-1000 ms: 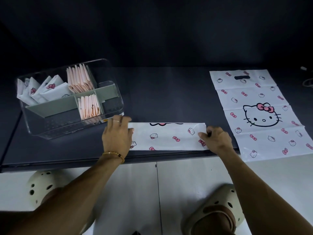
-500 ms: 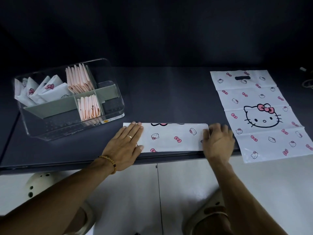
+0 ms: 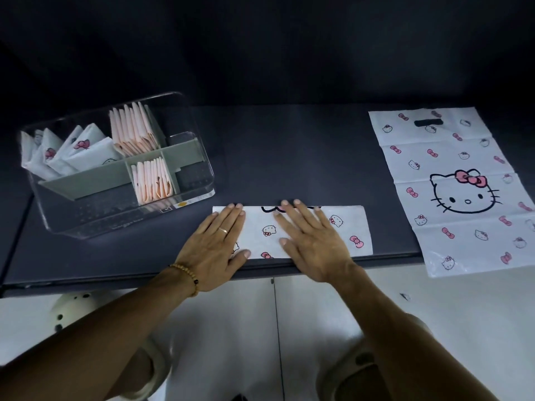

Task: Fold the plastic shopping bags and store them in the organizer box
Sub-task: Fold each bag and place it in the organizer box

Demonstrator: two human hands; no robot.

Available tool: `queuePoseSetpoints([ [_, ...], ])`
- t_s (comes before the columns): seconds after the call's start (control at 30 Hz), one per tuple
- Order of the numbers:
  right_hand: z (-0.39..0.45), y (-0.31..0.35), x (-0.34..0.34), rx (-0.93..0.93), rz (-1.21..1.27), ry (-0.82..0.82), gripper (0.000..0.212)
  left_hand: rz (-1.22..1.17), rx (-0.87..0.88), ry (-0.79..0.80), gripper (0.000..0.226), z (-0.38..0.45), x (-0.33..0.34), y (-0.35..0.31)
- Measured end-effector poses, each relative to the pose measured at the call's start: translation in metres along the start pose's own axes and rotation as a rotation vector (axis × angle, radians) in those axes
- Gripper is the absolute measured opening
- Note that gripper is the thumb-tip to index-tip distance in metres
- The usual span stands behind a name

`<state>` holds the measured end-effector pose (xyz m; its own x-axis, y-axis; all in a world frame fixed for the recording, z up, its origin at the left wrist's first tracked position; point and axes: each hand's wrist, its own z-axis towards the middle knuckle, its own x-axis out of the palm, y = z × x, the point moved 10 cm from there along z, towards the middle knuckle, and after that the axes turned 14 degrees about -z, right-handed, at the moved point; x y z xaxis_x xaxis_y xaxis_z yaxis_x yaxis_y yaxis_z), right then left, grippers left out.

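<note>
A white plastic bag with pink bows, folded into a long strip (image 3: 351, 230), lies along the front edge of the dark table (image 3: 289, 157). My left hand (image 3: 215, 243) lies flat on the strip's left end, fingers straight. My right hand (image 3: 311, 240) presses flat on the strip's middle, fingers spread. A clear organizer box (image 3: 197, 166) with grey dividers stands at the left, holding folded white bags (image 3: 72, 153) and folded pink bags (image 3: 134, 131). An unfolded cat-print bag (image 3: 451, 186) lies flat at the right, its lower end hanging over the table edge.
The front-left compartment of the box holds nothing visible. A white tiled floor and my light clogs (image 3: 69, 311) show below the table edge. The table's back half behind the strip is bare dark surface.
My right hand slid left from the strip's right end to its middle and now lies flat. My left hand stays flat on the left end.
</note>
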<state>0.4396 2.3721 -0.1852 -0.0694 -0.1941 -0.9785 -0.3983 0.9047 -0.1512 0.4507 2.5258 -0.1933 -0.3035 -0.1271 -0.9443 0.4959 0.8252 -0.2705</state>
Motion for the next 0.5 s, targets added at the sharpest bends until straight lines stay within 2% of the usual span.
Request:
queuePoseSetpoints([
  [0.2,-0.027,-0.062,0.019,0.049,-0.065,0.065,0.06,-0.013,0.002,-0.004,0.076,-0.001,-0.002,0.0],
  [0.33,-0.043,-0.092,0.018,0.146,-0.038,0.09,0.067,-0.013,0.003,-0.003,0.074,0.0,-0.002,0.0],
  [0.4,-0.053,-0.107,0.02,0.244,-0.047,0.114,0.071,-0.011,0.007,0.005,0.07,0.0,-0.001,0.0],
  [0.5,-0.065,-0.119,0.01,0.515,-0.035,0.126,0.065,-0.027,-0.003,0.002,0.063,0.0,-0.003,-0.004],
])
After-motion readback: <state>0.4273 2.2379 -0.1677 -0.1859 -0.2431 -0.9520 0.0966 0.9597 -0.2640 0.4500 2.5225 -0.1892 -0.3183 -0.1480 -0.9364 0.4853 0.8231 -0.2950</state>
